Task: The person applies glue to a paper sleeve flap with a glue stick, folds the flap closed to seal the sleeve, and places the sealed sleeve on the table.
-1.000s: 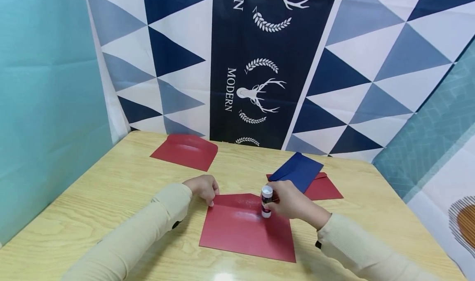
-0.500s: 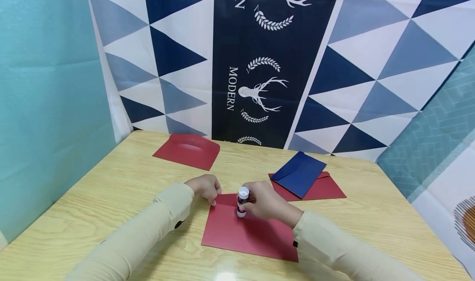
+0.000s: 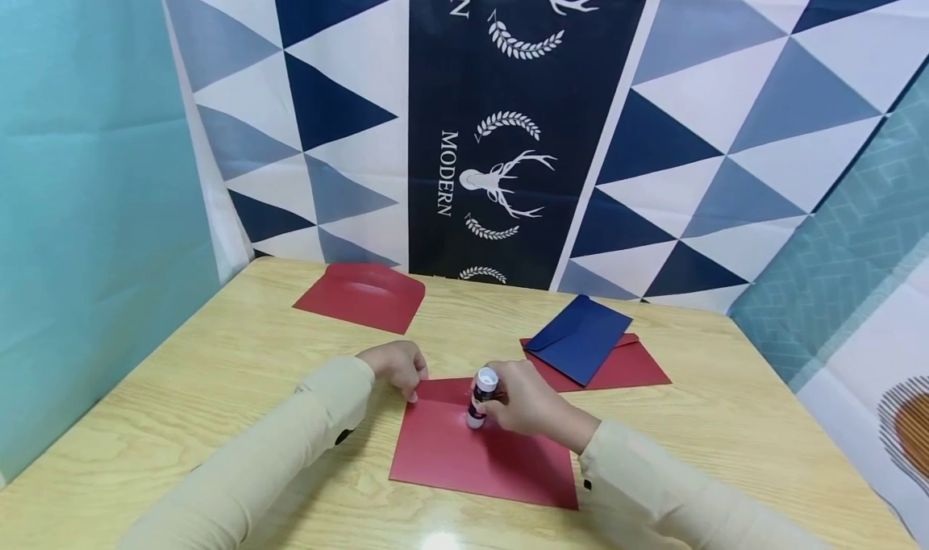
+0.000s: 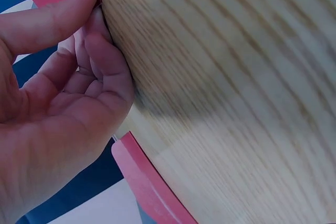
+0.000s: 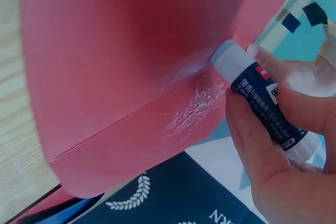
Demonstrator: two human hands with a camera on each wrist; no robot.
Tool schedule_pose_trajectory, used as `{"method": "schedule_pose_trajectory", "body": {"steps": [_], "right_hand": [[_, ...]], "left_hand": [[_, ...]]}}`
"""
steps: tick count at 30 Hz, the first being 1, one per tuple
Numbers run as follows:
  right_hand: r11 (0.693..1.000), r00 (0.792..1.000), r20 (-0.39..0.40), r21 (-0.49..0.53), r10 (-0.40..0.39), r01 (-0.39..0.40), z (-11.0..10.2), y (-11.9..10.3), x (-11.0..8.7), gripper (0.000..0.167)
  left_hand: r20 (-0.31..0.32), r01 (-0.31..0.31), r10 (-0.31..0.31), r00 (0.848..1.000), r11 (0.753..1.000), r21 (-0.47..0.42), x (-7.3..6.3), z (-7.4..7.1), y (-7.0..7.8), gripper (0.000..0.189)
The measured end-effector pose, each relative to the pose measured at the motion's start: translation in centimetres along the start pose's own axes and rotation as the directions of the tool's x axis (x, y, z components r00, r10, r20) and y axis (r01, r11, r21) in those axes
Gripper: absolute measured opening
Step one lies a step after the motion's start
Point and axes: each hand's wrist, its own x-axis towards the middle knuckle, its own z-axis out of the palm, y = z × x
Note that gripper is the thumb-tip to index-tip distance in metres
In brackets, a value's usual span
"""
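Glue stick point(image 3: 480, 401), navy/white plastic cyl., tilted, tip down on red paper envelope point(image 3: 450, 457) nr flap crease point(image 5: 126, 116); R hand point(image 3: 528, 402) grips it, hiding part of label point(image 5: 258, 98). L hand point(image 3: 396, 367) pinches envelope's far L corner, some fingertips hidden.

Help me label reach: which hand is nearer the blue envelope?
Right: the right hand is just front-left of the blue envelope; the left hand is farther left.
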Motion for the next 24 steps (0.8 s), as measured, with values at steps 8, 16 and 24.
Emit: {"method": "schedule_pose_trajectory", "body": {"steps": [8,16,24], "right_hand": [[1.000,1.000,-0.018,-0.005,-0.003,0.003,-0.8,0.6,-1.3,0.017],[1.000,0.999,-0.040,-0.018,0.017,-0.017,-1.3,1.2,-2.4,0.018],[0.998,0.998,-0.051,-0.038,0.045,-0.047,-1.9,1.9,-3.4,0.018]], "left_hand": [[-0.007,0.011,-0.011,1.000,0.999,-0.042,-0.2,0.0,-0.2,0.026],[-0.011,0.003,-0.004,1.000,0.998,-0.065,-0.3,0.0,0.0,0.027],[-0.010,0.005,-0.005,1.000,0.998,-0.065,-0.1,0.2,0.1,0.021]]}}
